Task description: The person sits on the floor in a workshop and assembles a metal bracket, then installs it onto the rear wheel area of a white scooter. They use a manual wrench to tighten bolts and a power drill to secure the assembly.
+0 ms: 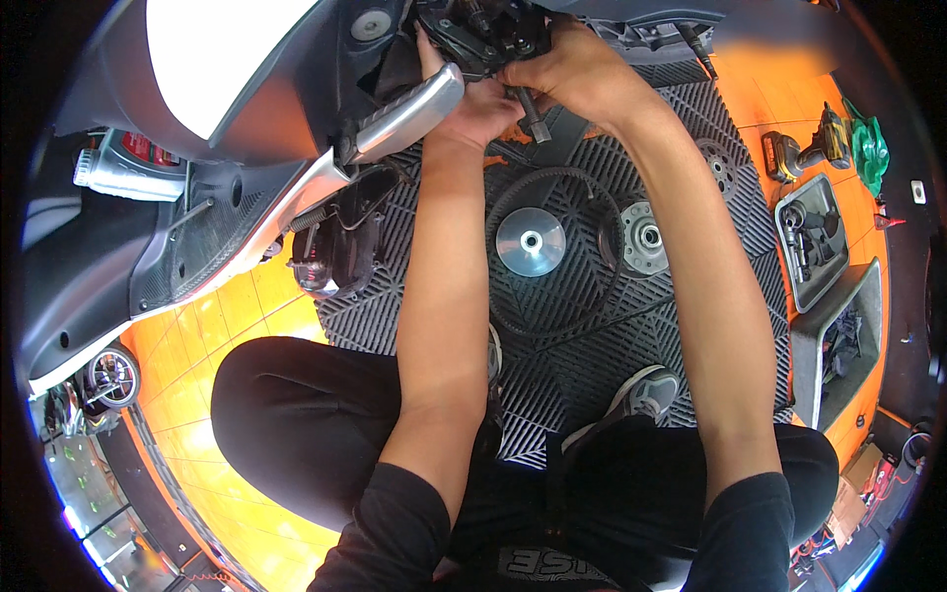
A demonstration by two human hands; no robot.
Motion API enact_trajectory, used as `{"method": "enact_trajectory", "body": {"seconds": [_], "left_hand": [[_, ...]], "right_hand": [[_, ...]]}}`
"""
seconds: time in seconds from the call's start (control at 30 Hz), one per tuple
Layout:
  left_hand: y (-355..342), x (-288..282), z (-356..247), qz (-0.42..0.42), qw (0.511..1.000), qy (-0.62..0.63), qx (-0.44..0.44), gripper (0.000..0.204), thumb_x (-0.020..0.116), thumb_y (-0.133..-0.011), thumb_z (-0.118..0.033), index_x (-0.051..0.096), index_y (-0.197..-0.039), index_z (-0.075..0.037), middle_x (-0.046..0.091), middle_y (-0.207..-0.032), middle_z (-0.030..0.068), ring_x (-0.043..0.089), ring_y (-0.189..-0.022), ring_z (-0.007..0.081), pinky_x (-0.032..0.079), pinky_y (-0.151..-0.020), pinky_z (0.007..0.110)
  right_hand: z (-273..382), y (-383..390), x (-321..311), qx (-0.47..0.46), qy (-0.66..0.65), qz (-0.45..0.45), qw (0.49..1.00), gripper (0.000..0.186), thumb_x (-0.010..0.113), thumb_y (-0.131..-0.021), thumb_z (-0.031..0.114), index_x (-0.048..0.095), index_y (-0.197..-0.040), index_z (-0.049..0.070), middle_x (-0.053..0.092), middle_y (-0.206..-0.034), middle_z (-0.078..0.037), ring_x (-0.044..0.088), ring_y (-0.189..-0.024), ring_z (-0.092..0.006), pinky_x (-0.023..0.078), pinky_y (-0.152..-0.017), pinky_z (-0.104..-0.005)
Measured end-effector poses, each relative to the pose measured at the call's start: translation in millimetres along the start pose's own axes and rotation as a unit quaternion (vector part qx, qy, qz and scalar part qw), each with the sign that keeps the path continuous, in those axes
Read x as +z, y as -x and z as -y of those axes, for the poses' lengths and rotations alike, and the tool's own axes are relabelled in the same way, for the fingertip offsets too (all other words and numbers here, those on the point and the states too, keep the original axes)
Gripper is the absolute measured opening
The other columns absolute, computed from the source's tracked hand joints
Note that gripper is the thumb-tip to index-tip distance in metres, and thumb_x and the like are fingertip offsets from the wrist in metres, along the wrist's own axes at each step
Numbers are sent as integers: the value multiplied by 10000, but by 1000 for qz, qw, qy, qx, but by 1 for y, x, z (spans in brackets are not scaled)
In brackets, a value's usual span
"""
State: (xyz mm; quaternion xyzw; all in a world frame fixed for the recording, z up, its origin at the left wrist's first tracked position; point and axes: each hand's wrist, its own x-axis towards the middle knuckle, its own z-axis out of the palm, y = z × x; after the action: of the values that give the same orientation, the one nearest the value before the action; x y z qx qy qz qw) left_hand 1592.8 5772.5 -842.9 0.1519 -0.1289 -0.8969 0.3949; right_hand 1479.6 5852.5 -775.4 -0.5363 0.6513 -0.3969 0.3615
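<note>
At the top, both of my hands reach up to a dark mechanical assembly on the underside of a scooter. My left hand cups it from below, thumb raised along its left side; the other fingers are mostly out of sight. My right hand comes from the right with bent fingers, their tips hidden against the same assembly. Between the hands, a short dark rod points down. A silver footrest juts out just left of my left wrist.
On the black ribbed mat lie a shiny pulley disc, a drive belt and a grey round hub. To the right are cordless drills, a tray of sockets and a grey bin. A silver-capped bottle stands left.
</note>
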Motion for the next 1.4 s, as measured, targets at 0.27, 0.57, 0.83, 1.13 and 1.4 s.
{"method": "enact_trajectory", "body": {"seconds": [0.27, 0.57, 0.83, 1.13, 1.4], "left_hand": [[-3, -4, 1, 32, 999, 10, -3, 632, 488, -875, -623, 599, -1266, -139, 615, -1263, 61, 555, -1181, 283, 412, -1044, 455], [-10, -13, -2, 97, 995, 22, -7, 568, 486, -898, -582, 613, -1240, -147, 632, -1230, 53, 571, -1160, 274, 430, -1031, 450], [-10, -5, -2, 90, 996, 15, -19, 519, 456, -925, -547, 617, -1238, -166, 633, -1228, 41, 569, -1165, 264, 436, -1021, 454], [-5, -18, 0, 142, 989, 19, 21, 474, 465, -929, -534, 631, -1212, -192, 656, -1173, 33, 578, -1143, 259, 456, -996, 434], [-8, -18, -1, 107, 993, 33, -42, 532, 482, -892, -602, 646, -1178, -185, 663, -1163, 51, 624, -1063, 267, 513, -914, 431]], "right_hand": [[0, 1, 4, -25, -6, -38, 999, 471, 712, -754, 106, 556, -1087, -188, 648, -1024, -269, 636, -947, -304, 490, -846, -334], [-8, -5, 7, -49, -22, -34, 998, 468, 725, -736, 115, 568, -1059, -185, 660, -992, -251, 641, -909, -283, 493, -817, -331], [-12, -7, 10, -38, -68, -23, 997, 350, 688, -764, 52, 599, -1029, -159, 678, -917, -190, 645, -798, -220, 515, -713, -321], [5, 7, 11, -28, -66, -11, 997, 305, 667, -762, 33, 626, -1035, -95, 688, -869, -162, 640, -729, -206, 513, -665, -314], [-3, 4, 16, -41, 57, -88, 994, 410, 685, -742, 86, 584, -1076, -128, 677, -915, -218, 662, -818, -277, 512, -749, -354]]}}
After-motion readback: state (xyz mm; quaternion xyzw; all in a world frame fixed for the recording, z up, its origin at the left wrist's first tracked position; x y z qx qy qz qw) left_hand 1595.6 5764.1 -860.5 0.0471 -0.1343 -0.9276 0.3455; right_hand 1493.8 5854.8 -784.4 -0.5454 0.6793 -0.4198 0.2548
